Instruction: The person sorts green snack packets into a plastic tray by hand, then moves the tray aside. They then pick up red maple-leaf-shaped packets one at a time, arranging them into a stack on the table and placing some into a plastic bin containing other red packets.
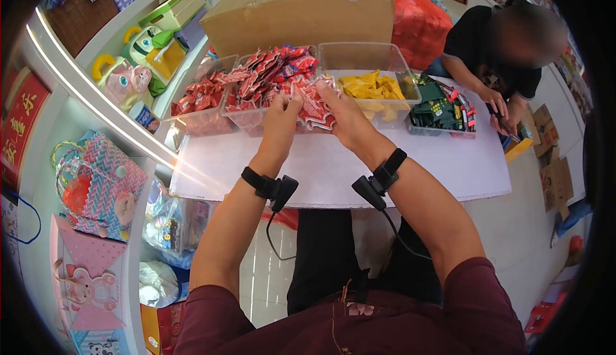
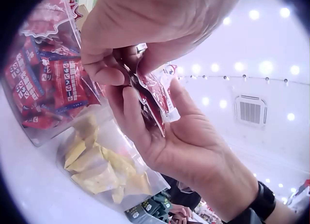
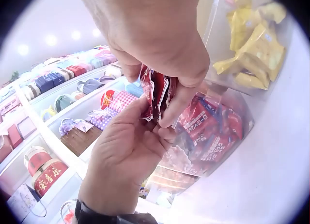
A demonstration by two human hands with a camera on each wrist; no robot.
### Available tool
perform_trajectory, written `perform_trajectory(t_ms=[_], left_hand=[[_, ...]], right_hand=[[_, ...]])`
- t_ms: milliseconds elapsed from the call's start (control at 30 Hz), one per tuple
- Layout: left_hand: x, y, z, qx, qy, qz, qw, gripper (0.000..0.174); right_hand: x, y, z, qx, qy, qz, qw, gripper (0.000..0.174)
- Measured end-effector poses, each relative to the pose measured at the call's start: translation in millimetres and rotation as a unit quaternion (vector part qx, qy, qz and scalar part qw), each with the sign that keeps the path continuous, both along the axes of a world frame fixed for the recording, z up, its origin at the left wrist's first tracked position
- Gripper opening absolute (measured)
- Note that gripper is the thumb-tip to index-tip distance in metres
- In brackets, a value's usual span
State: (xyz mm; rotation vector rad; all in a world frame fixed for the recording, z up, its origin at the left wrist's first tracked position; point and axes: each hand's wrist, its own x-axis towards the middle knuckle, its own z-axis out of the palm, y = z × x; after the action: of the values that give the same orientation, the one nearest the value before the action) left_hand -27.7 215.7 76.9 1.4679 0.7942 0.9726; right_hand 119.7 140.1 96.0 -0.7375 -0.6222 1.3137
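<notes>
My left hand [image 1: 280,122] and right hand [image 1: 351,121] meet around a small stack of red packets [image 1: 314,106], thumbs and fingers of both curled in and pinching it. From my head, the stack shows at the near right corner of the middle bin [image 1: 246,121], a clear plastic box that serves here as the landmark. Seen edge-on from both wrists, the stack is several layers thick, with pale zigzag edges.

The middle bin is heaped with more red packets, some with blue ends and white lettering. Just left of it stands the left bin [image 1: 204,125], also clear, holding red packets. Just right of it is the right bin [image 1: 385,106], with yellow packets [image 1: 372,85] inside. Farther right of the landmark, a shallow tray [image 1: 443,131] is filled with dark green packets and some pinkish-red ones.

Behind the middle bin sits a large cardboard box [image 1: 295,21], with a red bag [image 1: 420,27] to its right. A white table [image 1: 333,175] carries the bins, its bare top nearest me. Well to the right of the landmark, a person [image 1: 478,37] in black bends over something dark that I cannot make out.
</notes>
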Motion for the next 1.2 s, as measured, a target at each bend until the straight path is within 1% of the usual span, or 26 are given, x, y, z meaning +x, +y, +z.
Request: perform_trajectory(t_ms=[67, 167, 233, 267, 300, 333, 400, 433, 533, 633, 733, 833, 933, 967, 1033, 1133, 1167, 1200], left_hand=[[1, 2, -4, 0.065, 0.079, 0.021, 0.995, 0.030], [-7, -4, 12, 0.047, 0.079, -0.057, 0.994, 0.032], [-14, 11, 25, 0.193, 0.110, 0.032, 0.974, 0.033], [-22, 23, 30, 0.264, 0.124, 0.077, 0.953, 0.034], [-32, 46, 27, 0.381, 0.197, 0.139, 0.893, 0.030], [-46, 70, 18, 0.489, 0.264, 0.197, 0.808, 0.028], [-72, 95, 5, 0.499, 0.354, 0.191, 0.767, 0.025], [-80, 100, 6, 0.502, 0.399, 0.184, 0.745, 0.024], [-96, 109, 18, 0.367, 0.470, 0.105, 0.796, 0.023], [-96, 112, 26, 0.381, 0.519, 0.052, 0.763, 0.020], [-94, 108, 33, 0.534, 0.423, 0.074, 0.728, 0.016], [-97, 96, 48, 0.575, 0.342, 0.108, 0.735, 0.012], [-99, 91, 40, 0.457, 0.295, 0.123, 0.830, 0.013], [-100, 93, 37, 0.449, 0.263, 0.132, 0.844, 0.014], [-97, 99, 31, 0.430, 0.198, 0.144, 0.869, 0.016], [-100, 95, 31, 0.314, 0.092, 0.087, 0.941, 0.018], [-101, 88, 29, 0.235, 0.051, 0.053, 0.969, 0.017], [-100, 69, 30, 0.154, 0.009, 0.017, 0.988, 0.016]], right_hand=[[1, 2, -9, 0.037, -0.041, -0.011, 0.998, 0.035], [8, -8, -15, 0.000, -0.054, -0.016, 0.998, 0.036], [10, -19, -16, -0.028, -0.041, -0.007, 0.999, 0.037], [8, -26, -18, -0.044, -0.034, -0.002, 0.998, 0.037], [6, -31, -25, -0.044, -0.032, 0.002, 0.998, 0.038], [5, -34, -33, -0.043, -0.031, 0.006, 0.999, 0.038], [3, -42, -45, -0.050, -0.022, 0.008, 0.998, 0.039], [2, -47, -50, -0.060, -0.012, 0.005, 0.998, 0.039], [-1, -59, -66, -0.095, -0.012, -0.007, 0.995, 0.038], [-11, -65, -81, -0.116, -0.001, -0.004, 0.993, 0.038], [-19, -65, -90, -0.130, 0.010, -0.013, 0.991, 0.039], [-19, -69, -92, -0.151, 0.014, -0.013, 0.988, 0.040], [-19, -61, -107, -0.138, 0.020, -0.004, 0.990, 0.040], [-19, -57, -114, -0.127, 0.022, -0.003, 0.992, 0.041], [-22, -57, -111, -0.136, 0.023, -0.006, 0.990, 0.041], [-23, -60, -114, -0.149, 0.020, -0.009, 0.989, 0.041], [-22, -59, -114, -0.150, 0.018, -0.007, 0.989, 0.041], [-20, -57, -114, -0.148, 0.020, 0.000, 0.989, 0.041]])
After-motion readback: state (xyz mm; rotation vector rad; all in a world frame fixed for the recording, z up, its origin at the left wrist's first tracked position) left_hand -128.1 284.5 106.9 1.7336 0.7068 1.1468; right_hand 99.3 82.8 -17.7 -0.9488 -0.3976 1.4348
